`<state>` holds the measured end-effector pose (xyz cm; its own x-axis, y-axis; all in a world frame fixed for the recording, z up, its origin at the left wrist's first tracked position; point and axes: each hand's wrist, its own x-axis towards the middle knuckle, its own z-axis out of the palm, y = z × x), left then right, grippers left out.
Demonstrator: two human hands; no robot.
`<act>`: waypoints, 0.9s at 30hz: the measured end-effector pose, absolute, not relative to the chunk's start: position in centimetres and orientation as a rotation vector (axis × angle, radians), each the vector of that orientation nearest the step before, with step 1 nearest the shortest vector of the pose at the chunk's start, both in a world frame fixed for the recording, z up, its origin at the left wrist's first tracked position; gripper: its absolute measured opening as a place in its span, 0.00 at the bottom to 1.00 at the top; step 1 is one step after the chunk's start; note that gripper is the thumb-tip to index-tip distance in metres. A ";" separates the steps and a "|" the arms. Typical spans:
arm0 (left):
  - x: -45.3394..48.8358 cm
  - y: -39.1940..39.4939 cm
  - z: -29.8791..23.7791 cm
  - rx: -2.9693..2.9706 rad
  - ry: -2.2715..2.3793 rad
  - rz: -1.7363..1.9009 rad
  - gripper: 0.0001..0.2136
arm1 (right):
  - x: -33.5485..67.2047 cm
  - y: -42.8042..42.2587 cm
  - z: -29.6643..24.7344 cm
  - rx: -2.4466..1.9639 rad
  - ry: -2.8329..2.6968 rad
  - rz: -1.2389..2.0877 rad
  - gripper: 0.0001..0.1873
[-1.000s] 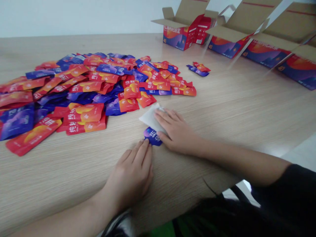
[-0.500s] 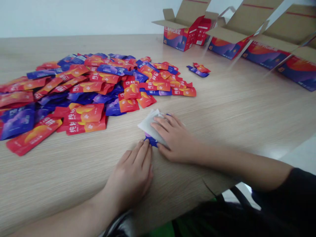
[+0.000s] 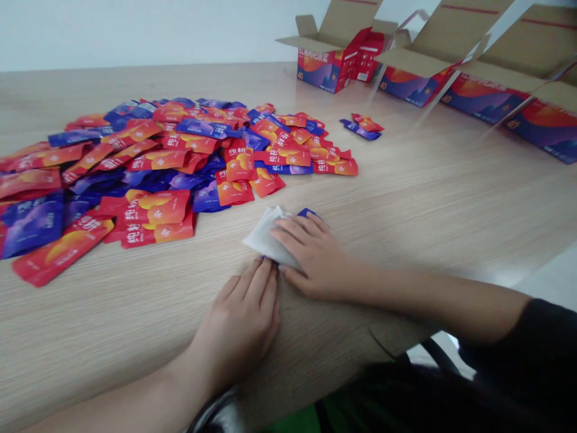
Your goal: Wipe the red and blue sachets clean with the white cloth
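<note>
A blue sachet lies flat on the table in front of me, mostly covered by a folded white tissue. My right hand presses the tissue down onto it, the fingers laid over the cloth-like folds. At the sachet's near end, my left hand pins it to the tabletop with its fingertips held together. Only a blue corner beyond my right fingers and a sliver by my left fingertips show. Farther left spreads a heap of red-orange sachets and blue ones.
Two or so small sachets lie apart from the heap. Along the back right stand several open printed cartons with raised flaps. The wooden table runs up to a pale wall; its near edge is by my body.
My right hand has slid the tissue slightly left and toward me, baring more of the sachet's far corner and covering its near end. My left hand stays in place.
</note>
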<state>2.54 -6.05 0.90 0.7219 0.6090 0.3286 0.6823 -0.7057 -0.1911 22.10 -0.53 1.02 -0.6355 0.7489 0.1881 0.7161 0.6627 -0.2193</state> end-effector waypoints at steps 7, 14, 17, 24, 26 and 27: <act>2.5 -6.1 0.7 -2.606 -0.975 -0.360 0.19 | 22.3 -0.3 0.8 -1.343 -2.548 0.085 0.29; 2.4 -6.1 0.6 -2.635 -0.984 -0.371 0.19 | 22.7 0.4 0.7 -1.339 -2.538 0.086 0.28; 2.3 -6.1 0.6 -2.642 -0.988 -0.377 0.19 | 22.6 0.4 0.6 -1.448 -2.471 0.042 0.28; 2.4 -6.1 0.7 -2.642 -0.994 -0.383 0.18 | 22.3 0.0 0.6 -1.151 -2.640 0.092 0.27; 2.4 -6.1 0.7 -2.639 -0.988 -0.378 0.19 | 22.7 0.7 0.7 -1.342 -2.544 0.073 0.28; 2.5 -6.0 0.7 -2.637 -0.988 -0.375 0.19 | 22.7 0.9 0.7 -1.421 -2.498 0.053 0.28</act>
